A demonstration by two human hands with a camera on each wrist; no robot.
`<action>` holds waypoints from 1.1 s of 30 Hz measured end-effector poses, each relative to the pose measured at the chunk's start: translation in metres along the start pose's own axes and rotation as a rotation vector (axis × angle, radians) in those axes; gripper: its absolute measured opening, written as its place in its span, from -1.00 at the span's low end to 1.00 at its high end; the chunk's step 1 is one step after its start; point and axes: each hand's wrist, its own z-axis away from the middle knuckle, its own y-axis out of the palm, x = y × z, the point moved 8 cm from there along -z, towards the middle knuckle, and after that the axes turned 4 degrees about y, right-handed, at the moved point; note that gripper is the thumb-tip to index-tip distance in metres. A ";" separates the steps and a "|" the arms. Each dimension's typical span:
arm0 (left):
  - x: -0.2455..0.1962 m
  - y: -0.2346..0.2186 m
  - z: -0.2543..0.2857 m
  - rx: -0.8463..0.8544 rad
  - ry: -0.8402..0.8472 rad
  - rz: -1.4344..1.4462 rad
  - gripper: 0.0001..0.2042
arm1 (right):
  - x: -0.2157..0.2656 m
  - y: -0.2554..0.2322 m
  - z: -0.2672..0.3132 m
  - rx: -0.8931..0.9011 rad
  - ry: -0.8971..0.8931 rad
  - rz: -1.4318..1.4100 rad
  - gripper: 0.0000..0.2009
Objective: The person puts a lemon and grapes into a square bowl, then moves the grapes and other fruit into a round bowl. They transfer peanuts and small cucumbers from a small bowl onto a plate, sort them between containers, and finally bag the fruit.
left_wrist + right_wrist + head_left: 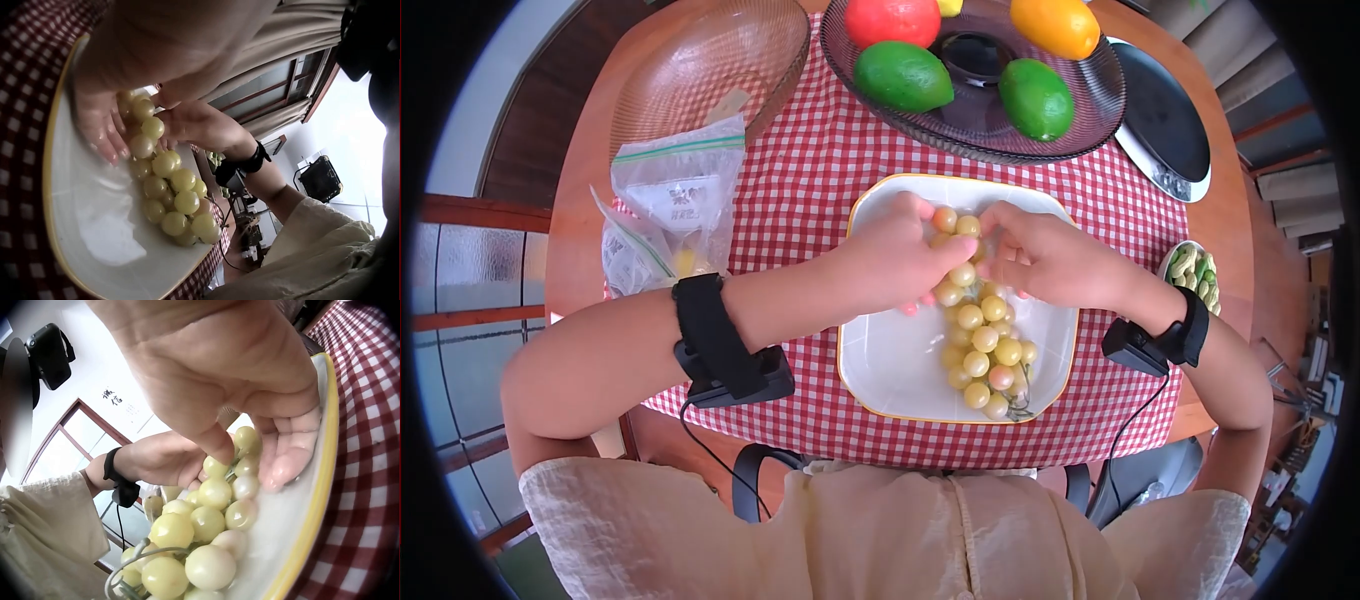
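Note:
A bunch of pale yellow-green grapes (985, 340) lies lengthwise in a white dish (880, 370) with a yellow rim. My left hand (900, 255) grips the far end of the bunch, its thumb across the grapes and its fingers down at the side. From the other side my right hand (1050, 260) holds the same end; in the right wrist view its thumb and fingers stand around the upper grapes (215, 492). A curly green stem (134, 562) sticks out at the near end. The left fingertips (112, 147) come close to the dish floor.
Behind the dish stands a dark glass bowl (880, 128) with several fruits. At the left are a brown ribbed bowl (670, 90) and clear zip bags (690, 190). A black oval plate (1165, 120) and a small bowl of green pods (1195, 270) stand at the right.

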 end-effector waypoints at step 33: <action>0.008 0.008 0.008 0.038 0.302 -0.177 -0.34 | -0.012 0.006 -0.007 0.244 0.102 -0.234 -0.67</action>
